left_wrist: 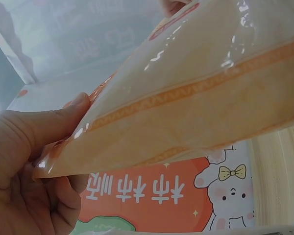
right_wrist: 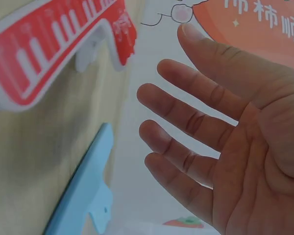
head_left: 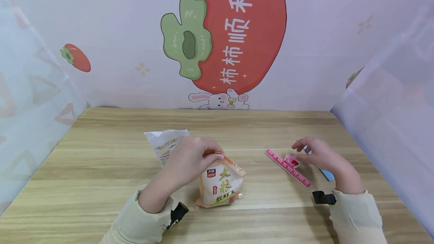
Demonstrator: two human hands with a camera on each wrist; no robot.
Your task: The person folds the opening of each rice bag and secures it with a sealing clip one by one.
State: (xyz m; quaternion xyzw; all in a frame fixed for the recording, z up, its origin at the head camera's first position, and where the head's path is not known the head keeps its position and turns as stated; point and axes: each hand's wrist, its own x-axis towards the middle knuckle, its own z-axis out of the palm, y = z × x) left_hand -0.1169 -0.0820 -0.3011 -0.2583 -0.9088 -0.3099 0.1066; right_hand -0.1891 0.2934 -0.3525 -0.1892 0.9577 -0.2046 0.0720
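Note:
My left hand [head_left: 190, 163] pinches the top edge of an orange and white plastic rice bag [head_left: 220, 185] with printed characters, which stands upright on the table. In the left wrist view, thumb and curled fingers grip a corner of the bag [left_wrist: 196, 110]. Partly hidden behind that hand is a white printed packet [head_left: 164, 144]. On the right, my right hand [head_left: 322, 157] hovers with spread, slightly bent fingers and nothing in them. Beside it lie a pink bag-sealing clip [head_left: 288, 167] and a light blue clip [head_left: 327, 175], the latter partly covered by the hand.
The wooden table [head_left: 112, 161] is enclosed by a patterned backdrop [head_left: 129, 40] behind and cloth walls on both sides. The pink clip lies between the rice bag and my right hand.

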